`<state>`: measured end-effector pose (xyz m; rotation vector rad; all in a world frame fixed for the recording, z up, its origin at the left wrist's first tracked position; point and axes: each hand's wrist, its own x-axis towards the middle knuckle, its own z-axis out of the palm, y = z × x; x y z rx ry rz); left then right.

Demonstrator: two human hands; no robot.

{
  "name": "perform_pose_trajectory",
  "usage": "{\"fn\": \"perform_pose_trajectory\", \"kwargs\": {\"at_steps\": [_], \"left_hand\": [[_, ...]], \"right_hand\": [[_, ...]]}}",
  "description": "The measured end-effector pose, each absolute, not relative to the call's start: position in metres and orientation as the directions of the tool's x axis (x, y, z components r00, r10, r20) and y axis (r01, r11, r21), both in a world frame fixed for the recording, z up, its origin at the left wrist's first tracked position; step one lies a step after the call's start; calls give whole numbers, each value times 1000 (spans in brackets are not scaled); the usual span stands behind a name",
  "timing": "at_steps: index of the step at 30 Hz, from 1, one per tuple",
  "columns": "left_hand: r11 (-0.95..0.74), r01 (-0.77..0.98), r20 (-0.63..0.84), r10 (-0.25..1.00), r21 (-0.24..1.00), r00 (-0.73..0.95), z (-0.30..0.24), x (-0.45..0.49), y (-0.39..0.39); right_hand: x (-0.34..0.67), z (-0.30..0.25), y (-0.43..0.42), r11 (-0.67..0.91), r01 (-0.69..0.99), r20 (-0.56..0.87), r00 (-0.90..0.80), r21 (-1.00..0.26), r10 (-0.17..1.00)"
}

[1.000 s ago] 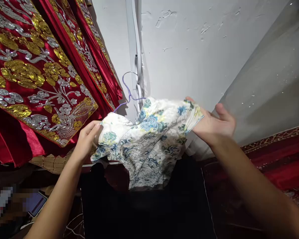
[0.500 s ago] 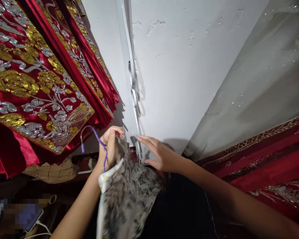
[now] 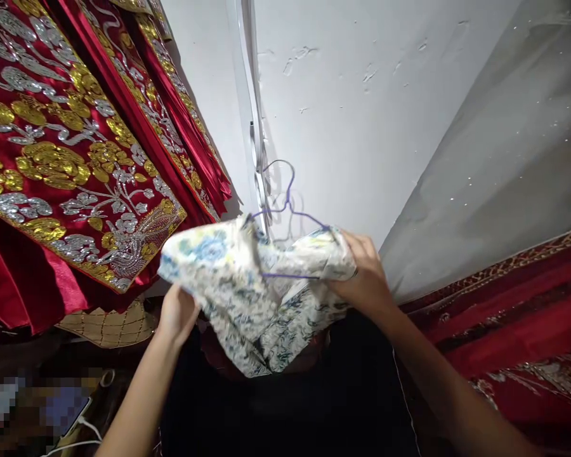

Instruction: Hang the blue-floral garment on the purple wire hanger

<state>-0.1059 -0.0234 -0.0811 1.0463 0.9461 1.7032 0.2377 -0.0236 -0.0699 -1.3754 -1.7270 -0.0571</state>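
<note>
A white floral garment (image 3: 238, 298) with blue and yellow flowers spreads between my two hands, its neckline facing up. Inside it sits a purple wire hanger (image 3: 289, 204), whose hook stands above the neckline in front of the wall. My left hand (image 3: 175, 317) is closed on the garment's left side, low under the sleeve; its fingertips are hidden behind the cloth. With my right hand (image 3: 364, 273) I grip the garment's right shoulder, near the end of the hanger.
A metal rail with rings (image 3: 257, 171) runs up the white wall. Red gowns with gold and silver embroidery (image 3: 76, 152) hang at left. Sheer grey fabric (image 3: 495, 165) and red cloth (image 3: 514, 317) are on the right. A phone with a white cable (image 3: 78, 412) lies lower left.
The garment has turned and spread out, with the hanger now upright in the middle. My right hand, open before, has taken hold of the right shoulder; my left hand has moved left and down.
</note>
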Motion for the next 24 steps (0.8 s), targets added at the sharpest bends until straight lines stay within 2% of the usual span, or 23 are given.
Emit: {"fn": "perform_pose_trajectory", "kwargs": {"at_steps": [2, 4, 6, 8, 9, 12, 14, 16, 18, 19, 20, 21, 22, 24], "left_hand": [[-306, -260, 189, 900, 916, -394, -105, -109, -28], [-360, -147, 247, 834, 921, -493, -119, -98, -37], [-351, -3, 325, 870, 936, -371, -123, -78, -45], [-286, 108, 299, 946, 952, -129, -123, -54, -50], [-256, 154, 268, 962, 954, -58, -122, -43, -50], [-213, 224, 239, 966, 951, -96, -120, -19, -39], [-215, 166, 243, 954, 962, -174, -122, -12, -26], [-219, 22, 218, 949, 976, -229, -129, -8, -15], [-186, -162, 139, 954, 969, -264, -140, -6, -12], [-158, -258, 85, 958, 953, -272, -146, -4, -14], [-129, -350, 26, 958, 928, -284, -151, -3, -18], [-101, -429, -33, 955, 897, -294, -156, -2, -24], [-74, -490, -87, 951, 868, -296, -159, -1, -30], [-21, -567, -158, 952, 824, -264, -162, -1, -44]], "right_hand": [[244, -51, -13, 331, 822, 646, 57, -463, 761], [238, -34, -3, 354, 843, 652, -4, -405, 758], [226, -24, 2, 402, 852, 657, -93, -337, 748], [218, -26, 2, 449, 846, 667, -160, -286, 728], [216, -30, -1, 468, 842, 674, -182, -270, 716], [225, -49, -9, 489, 838, 688, -207, -242, 695], [232, -62, -14, 487, 834, 691, -191, -261, 697], [230, -77, -20, 496, 791, 709, -116, -357, 695], [216, -98, -26, 481, 680, 719, 100, -554, 687], [205, -112, -30, 455, 586, 684, 249, -670, 686], [192, -128, -33, 402, 460, 595, 431, -792, 678], [177, -145, -36, 321, 331, 455, 523, -887, 720], [162, -162, -38, 229, 218, 310, 502, -949, 807], [133, -193, -39, 32, 93, 55, 251, -995, 967]]}}
